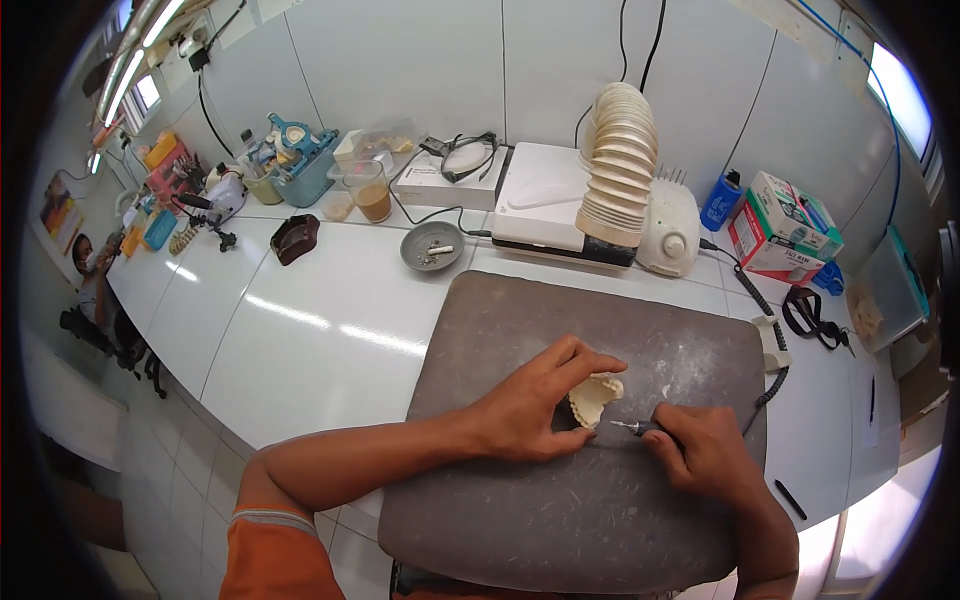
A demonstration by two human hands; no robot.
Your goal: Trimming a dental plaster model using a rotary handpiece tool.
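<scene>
My left hand [540, 405] grips a cream-coloured dental cast [597, 398] by its edges, thumb at the near side and fingers at the far side. A row of teeth shows along the cast's left edge. My right hand [705, 450] is closed round a slim grey rotary handpiece [645, 427]. The handpiece's thin metal tip points left and lies just right of the cast's near end; whether it touches cannot be made out. Both hands are over a worn brown-grey work mat [520, 520], with pale dust smeared to the right of the cast.
Behind the mat stand a white dust-extractor box [545, 190] with a ribbed hose [620, 160] and a white control unit [668, 230]. A grey ashtray [420, 262] and a glass of brown drink [373, 203] are further left. Glove and mask boxes [785, 235], goggles [808, 312] and a black pen [790, 499] lie right.
</scene>
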